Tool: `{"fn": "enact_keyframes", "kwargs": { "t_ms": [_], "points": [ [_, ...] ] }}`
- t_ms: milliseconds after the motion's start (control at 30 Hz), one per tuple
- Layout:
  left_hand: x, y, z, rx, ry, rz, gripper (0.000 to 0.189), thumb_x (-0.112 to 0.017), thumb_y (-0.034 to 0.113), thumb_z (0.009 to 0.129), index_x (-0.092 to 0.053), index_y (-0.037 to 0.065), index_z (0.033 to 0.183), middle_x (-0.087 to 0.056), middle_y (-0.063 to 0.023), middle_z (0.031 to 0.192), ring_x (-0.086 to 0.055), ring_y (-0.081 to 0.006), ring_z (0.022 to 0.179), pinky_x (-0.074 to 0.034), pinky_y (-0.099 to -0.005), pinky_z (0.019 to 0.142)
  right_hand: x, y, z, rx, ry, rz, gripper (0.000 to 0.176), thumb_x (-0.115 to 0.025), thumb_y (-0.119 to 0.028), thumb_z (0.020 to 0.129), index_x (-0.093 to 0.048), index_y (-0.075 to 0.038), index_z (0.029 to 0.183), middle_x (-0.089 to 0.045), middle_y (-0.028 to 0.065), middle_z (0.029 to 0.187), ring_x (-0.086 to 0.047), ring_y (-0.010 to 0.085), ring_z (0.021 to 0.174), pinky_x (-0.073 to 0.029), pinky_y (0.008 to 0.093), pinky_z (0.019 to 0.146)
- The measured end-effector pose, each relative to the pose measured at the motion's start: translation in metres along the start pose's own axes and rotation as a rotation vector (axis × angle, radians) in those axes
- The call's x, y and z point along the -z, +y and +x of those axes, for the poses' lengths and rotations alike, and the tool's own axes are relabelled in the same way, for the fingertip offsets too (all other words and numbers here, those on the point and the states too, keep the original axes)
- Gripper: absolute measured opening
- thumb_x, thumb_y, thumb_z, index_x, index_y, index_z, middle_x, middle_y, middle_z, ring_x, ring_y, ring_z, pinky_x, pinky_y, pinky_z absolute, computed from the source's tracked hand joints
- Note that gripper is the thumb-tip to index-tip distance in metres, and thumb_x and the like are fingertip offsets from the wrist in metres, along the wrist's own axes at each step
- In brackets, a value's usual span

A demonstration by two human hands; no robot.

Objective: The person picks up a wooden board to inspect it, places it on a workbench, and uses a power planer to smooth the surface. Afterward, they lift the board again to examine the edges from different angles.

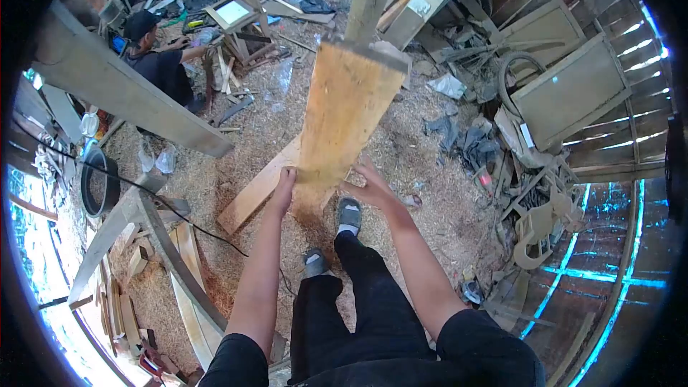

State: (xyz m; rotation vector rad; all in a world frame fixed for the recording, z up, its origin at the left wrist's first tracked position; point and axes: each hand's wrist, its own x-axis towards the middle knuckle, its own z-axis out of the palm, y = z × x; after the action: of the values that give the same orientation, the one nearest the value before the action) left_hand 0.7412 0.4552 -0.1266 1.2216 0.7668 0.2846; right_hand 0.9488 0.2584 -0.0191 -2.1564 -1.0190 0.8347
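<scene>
A wide wooden board (347,107) stands tilted in front of me, its far end higher and its near end low above the sawdust. My left hand (287,185) is closed on the board's left edge near the low end. By the right edge is my right hand (369,185), its fingers apart; whether its fingertips touch the wood is unclear. Another plank (261,185) lies on the ground to the left, partly hidden behind the upright board.
A co-worker (158,64) crouches at the upper left near a small wooden frame (236,11). A black cable (193,223) crosses the left side near a curved wooden piece (172,258). A wooden post (373,0) rises behind the board. Panels (573,93) and scrap lie right.
</scene>
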Motion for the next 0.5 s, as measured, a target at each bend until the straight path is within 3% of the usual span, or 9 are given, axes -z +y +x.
{"fn": "enact_keyframes", "kwargs": {
  "t_ms": [33,67,167,200,267,300,400,467,500],
  "points": [
    [0.001,0.000,-0.012,-0.047,0.034,0.092,0.049,-0.045,0.050,0.110,-0.050,0.010,0.139,-0.055,-0.0080,0.138,-0.051,-0.0226,0.130,-0.035,-0.0404,0.117,0.007,-0.002,-0.001,0.191,0.070,0.107,0.076,-0.087,-0.030,0.088,-0.052,-0.012,0.152,-0.042,0.0204,0.163,-0.039,0.0382,0.151,-0.033,0.0480,0.123],
    [0.004,0.001,-0.023,-0.095,0.071,0.185,0.047,-0.047,0.045,0.111,-0.049,0.007,0.139,-0.055,-0.0100,0.137,-0.051,-0.0234,0.129,-0.037,-0.0402,0.116,0.013,-0.004,-0.009,0.210,0.069,0.106,0.076,-0.087,-0.030,0.088,-0.052,-0.012,0.152,-0.042,0.0204,0.163,-0.039,0.0382,0.151,-0.033,0.0480,0.123],
    [0.007,0.009,-0.051,-0.112,0.004,0.233,0.049,-0.050,0.043,0.111,-0.046,0.006,0.143,-0.053,-0.0119,0.141,-0.047,-0.0238,0.134,-0.035,-0.0402,0.117,0.057,-0.096,-0.060,0.505,0.350,0.541,0.074,-0.088,-0.017,0.085,-0.054,-0.008,0.150,-0.050,0.0171,0.155,-0.048,0.0297,0.145,-0.035,0.0445,0.122],
    [0.008,0.007,-0.057,-0.092,-0.027,0.282,0.051,-0.048,0.043,0.111,-0.043,0.005,0.145,-0.052,-0.0107,0.139,-0.044,-0.0227,0.137,-0.033,-0.0400,0.119,0.064,-0.125,-0.072,0.516,0.347,0.541,0.074,-0.088,-0.017,0.085,-0.054,-0.008,0.150,-0.050,0.0171,0.155,-0.048,0.0297,0.145,-0.035,0.0445,0.122],
    [0.011,0.009,-0.077,-0.085,-0.081,0.197,0.055,-0.050,0.042,0.111,-0.040,0.005,0.150,-0.048,-0.0134,0.149,-0.039,-0.0248,0.144,-0.030,-0.0401,0.121,0.067,-0.171,-0.096,0.478,0.553,0.716,0.064,-0.085,-0.012,0.087,-0.057,-0.004,0.144,-0.062,0.0118,0.141,-0.059,0.0258,0.134,-0.044,0.0404,0.114],
    [0.012,0.015,-0.089,-0.105,-0.134,0.208,0.058,-0.051,0.041,0.110,-0.037,0.006,0.154,-0.045,-0.0138,0.154,-0.036,-0.0253,0.147,-0.028,-0.0403,0.123,0.068,-0.178,-0.104,0.473,0.542,0.712,0.064,-0.085,-0.012,0.087,-0.057,-0.004,0.144,-0.062,0.0118,0.141,-0.059,0.0258,0.134,-0.044,0.0404,0.114],
    [0.010,0.040,-0.131,-0.067,-0.183,0.293,0.072,-0.054,0.039,0.109,-0.023,0.008,0.166,-0.032,-0.0156,0.168,-0.022,-0.0279,0.158,-0.021,-0.0416,0.127,0.073,-0.182,-0.122,0.389,0.473,0.679,0.046,-0.082,-0.011,0.089,-0.063,-0.002,0.130,-0.071,0.0105,0.121,-0.069,0.0251,0.114,-0.051,0.0378,0.099],
    [0.007,0.061,-0.152,-0.414,0.123,0.410,0.074,-0.063,0.038,0.104,-0.031,0.008,0.165,-0.029,-0.0183,0.170,-0.023,-0.0317,0.159,-0.021,-0.0425,0.128,0.072,-0.176,-0.130,0.433,0.509,0.399,0.033,-0.079,-0.012,0.092,-0.065,0.001,0.118,-0.073,0.0118,0.105,-0.071,0.0248,0.098,-0.054,0.0362,0.088],
    [0.002,0.094,-0.168,-0.414,0.137,0.404,0.074,-0.063,0.038,0.104,-0.031,0.008,0.165,-0.029,-0.0183,0.170,-0.023,-0.0317,0.159,-0.021,-0.0425,0.128,0.076,-0.181,-0.139,0.423,0.494,0.287,0.031,-0.080,-0.013,0.092,-0.065,0.001,0.114,-0.072,0.0154,0.103,-0.071,0.0243,0.094,-0.054,0.0337,0.085]
  ]
}}
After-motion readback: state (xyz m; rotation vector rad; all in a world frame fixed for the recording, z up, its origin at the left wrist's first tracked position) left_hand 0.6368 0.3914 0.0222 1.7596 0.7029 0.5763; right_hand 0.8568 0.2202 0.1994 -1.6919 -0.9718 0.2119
